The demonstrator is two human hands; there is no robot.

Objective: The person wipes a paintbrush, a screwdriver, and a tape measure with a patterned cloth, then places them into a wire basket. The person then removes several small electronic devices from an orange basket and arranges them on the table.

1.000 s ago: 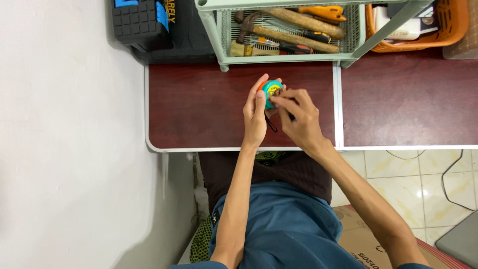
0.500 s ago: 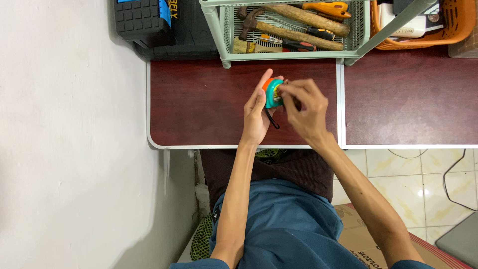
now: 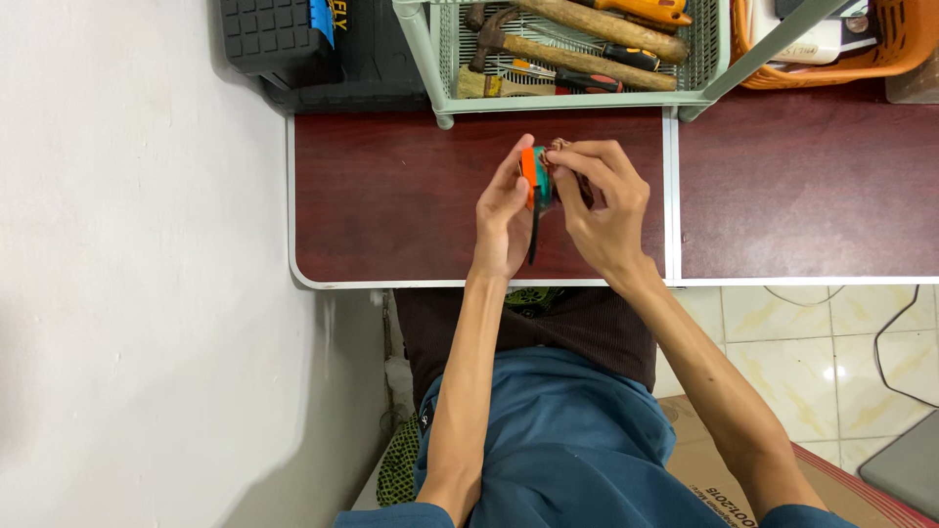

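The left hand (image 3: 506, 217) grips a small round tape measure with an orange and teal plastic case (image 3: 534, 178), fingers flat along one face and thumb behind, so the case stands on edge above the dark red-brown laminate tabletop (image 3: 391, 196). A thin black wrist strap (image 3: 534, 235) hangs from the case toward the palm. The right hand (image 3: 604, 200), just beside the left, is curled with its fingertips (image 3: 559, 154) pinched at the top edge of the case, where something small and pale, perhaps the blade tip, shows; it is too small to tell.

Beyond both hands, at the far edge of the table, stands a pale green wire basket (image 3: 430, 59) holding a wooden-handled hammer (image 3: 548, 44) and screwdrivers. Beyond the left hand and further out sits a black plastic toolbox (image 3: 284, 39). Beyond the right hand lies an orange plastic basket (image 3: 895, 54).

To work the tip well, I judge the left hand should hold the case firm and steady while the right pinches squarely and draws straight, in line with the slot, keeping the strap clear.
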